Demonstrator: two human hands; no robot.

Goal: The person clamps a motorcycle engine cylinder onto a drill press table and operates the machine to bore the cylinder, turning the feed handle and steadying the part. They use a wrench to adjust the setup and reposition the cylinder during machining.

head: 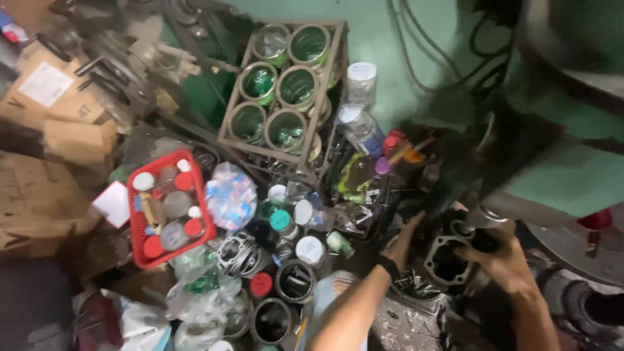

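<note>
down at the lower right, both hands grip a dark metal engine block (448, 260) — left hand (403, 244) fingers wrapped on its side, right hand (504, 260) curled over the top, steadying it beside the red basket (138, 221) clutter.

From my feed the scene is dim and unevenly lit, brightest on the green wall (383, 45) at the top and on the red basket (170, 207) of caps. The right side sinks into deep shadow, so my left hand (404, 244) and right hand (504, 260) show as dark, soft shapes. Motion blur smears the whole picture, worst at the upper right. The glass jars (286, 84) catch faint glare. The cardboard boxes (45, 130) at the left edge are muddy.
</note>
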